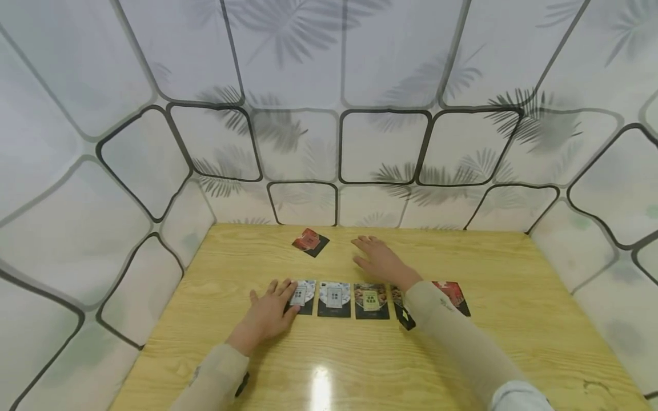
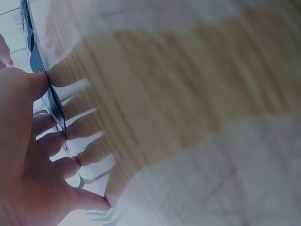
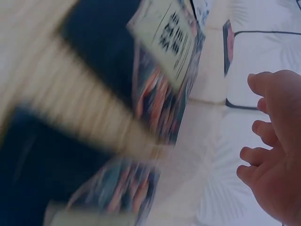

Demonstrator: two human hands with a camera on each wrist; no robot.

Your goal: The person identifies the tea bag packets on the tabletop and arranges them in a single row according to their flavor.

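Note:
Several flat square packets with dark lower halves lie in a row across the table. My left hand [image 1: 269, 311] rests its spread fingers on the leftmost blue-white packet [image 1: 305, 298]; its dark edge [image 2: 57, 110] shows at the fingertips in the left wrist view. Beside it are a second blue-white packet [image 1: 334, 299] and a food-patterned one with a yellow-green label [image 1: 372, 301]. My right hand [image 1: 382, 260] reaches past the row, fingers extended and holding nothing. Its forearm partly covers another packet and the red packet [image 1: 454, 295] at the right end. A red-and-black packet [image 1: 311, 242] lies turned askew, farther back.
The wood-grain table [image 1: 329, 348] meets a pale wall [image 1: 303, 205] with black outlines and leaf prints behind it. Similar side walls stand left and right. Light glares off the table's near middle.

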